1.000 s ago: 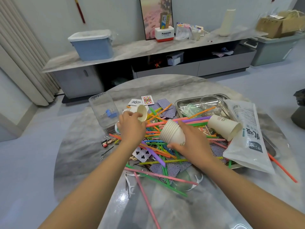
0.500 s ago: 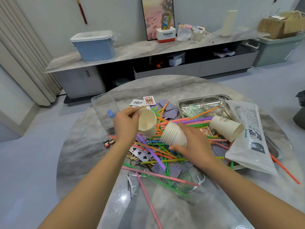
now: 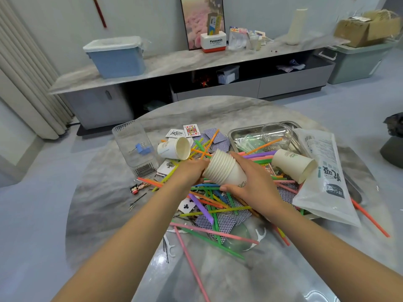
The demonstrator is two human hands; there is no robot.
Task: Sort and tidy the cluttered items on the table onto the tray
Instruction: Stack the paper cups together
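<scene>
A stack of white paper cups (image 3: 226, 171) lies on its side above the pile of coloured straws (image 3: 209, 205). My right hand (image 3: 250, 184) grips the stack's base end from the right. My left hand (image 3: 189, 173) holds the stack's rim end, its fingers partly hidden behind the rims. A single paper cup (image 3: 174, 148) lies on its side just behind my left hand. Another paper cup (image 3: 292, 164) lies on the straws to the right. The metal tray (image 3: 237, 132) sits at the back right, partly covered.
A clear bowl (image 3: 277, 131) and a green mask are in the tray. A white plastic bag (image 3: 322, 175) lies over the tray's right side. A clear box (image 3: 135, 147) stands at the left. Playing cards (image 3: 218, 138), floss picks (image 3: 170, 247), hairpins (image 3: 137, 201) and a small figurine (image 3: 136, 188) are scattered about.
My left hand carried a single cup rightward to the stack's open end and now holds the stack there; the stack shows more rims. My right hand kept its grip.
</scene>
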